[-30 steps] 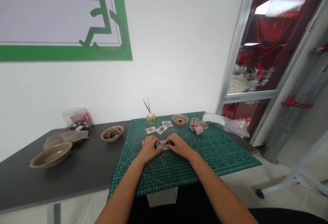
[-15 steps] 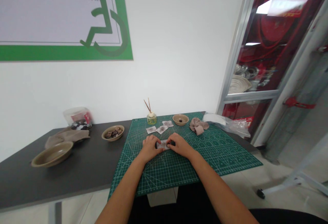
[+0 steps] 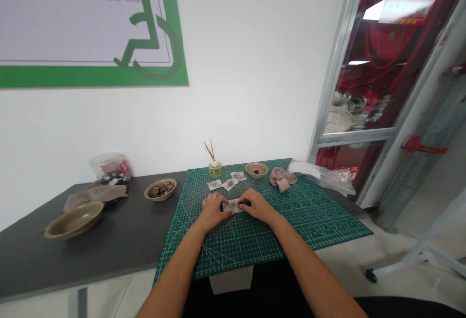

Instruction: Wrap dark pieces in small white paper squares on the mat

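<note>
Card, small, pale and rectangular with blurred grey-brown markings, lies on the green mat between both hands. The left hand bends over its left end, thumb and fingers parted; the right hand curls narrowly at the other end around a dark object. How firmly either grips, I cannot tell. Beyond are three similar cards, a glass bottle with sticks, and a bowl with one dark piece.
</note>
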A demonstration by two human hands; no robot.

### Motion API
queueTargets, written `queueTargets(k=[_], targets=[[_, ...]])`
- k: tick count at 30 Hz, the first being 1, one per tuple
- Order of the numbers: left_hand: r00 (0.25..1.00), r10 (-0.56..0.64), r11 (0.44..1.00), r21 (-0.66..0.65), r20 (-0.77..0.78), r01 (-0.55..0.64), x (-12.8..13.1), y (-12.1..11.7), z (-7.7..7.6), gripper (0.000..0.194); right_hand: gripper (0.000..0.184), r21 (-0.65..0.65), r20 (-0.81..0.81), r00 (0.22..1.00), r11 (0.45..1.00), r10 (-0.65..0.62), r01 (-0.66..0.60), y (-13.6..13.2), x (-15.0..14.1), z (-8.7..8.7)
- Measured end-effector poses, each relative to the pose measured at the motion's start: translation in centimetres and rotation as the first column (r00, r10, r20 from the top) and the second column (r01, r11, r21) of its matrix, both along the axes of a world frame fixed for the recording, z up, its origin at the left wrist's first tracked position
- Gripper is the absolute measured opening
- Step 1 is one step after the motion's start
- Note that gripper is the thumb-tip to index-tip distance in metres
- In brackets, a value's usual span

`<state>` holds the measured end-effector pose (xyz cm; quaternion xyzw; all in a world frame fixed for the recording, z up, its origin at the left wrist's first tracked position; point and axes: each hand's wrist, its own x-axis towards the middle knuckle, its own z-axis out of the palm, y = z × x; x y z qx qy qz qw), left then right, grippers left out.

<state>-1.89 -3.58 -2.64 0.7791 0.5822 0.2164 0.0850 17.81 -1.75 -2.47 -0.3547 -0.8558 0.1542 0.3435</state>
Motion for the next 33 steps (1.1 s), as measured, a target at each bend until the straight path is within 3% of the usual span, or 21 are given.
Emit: queueTargets(k=[7, 20, 33], targets=[[1.000, 0.000, 1.000, 0.012, 0.006, 0.000, 0.04, -0.04, 0.05, 0.025, 0.013, 0.045, 0.035, 0.998, 0.997, 0.054, -0.056, 0.09, -0.35, -0.24], [1.000, -0.001, 1.000, 0.006, 0.015, 0.001, 0.08, 0.04, -0.08, 0.025, 0.013, -0.034, -0.003, 1.000, 0.999, 0.013, -0.013, 0.06, -0.20, -0.24], [1.000, -0.004, 1.000, 0.010, 0.000, 0.004, 0.01, -0.06, 0.09, 0.025, 0.014, 0.043, 0.012, 0.998, 0.997, 0.059, -0.059, 0.13, -0.05, -0.17]])
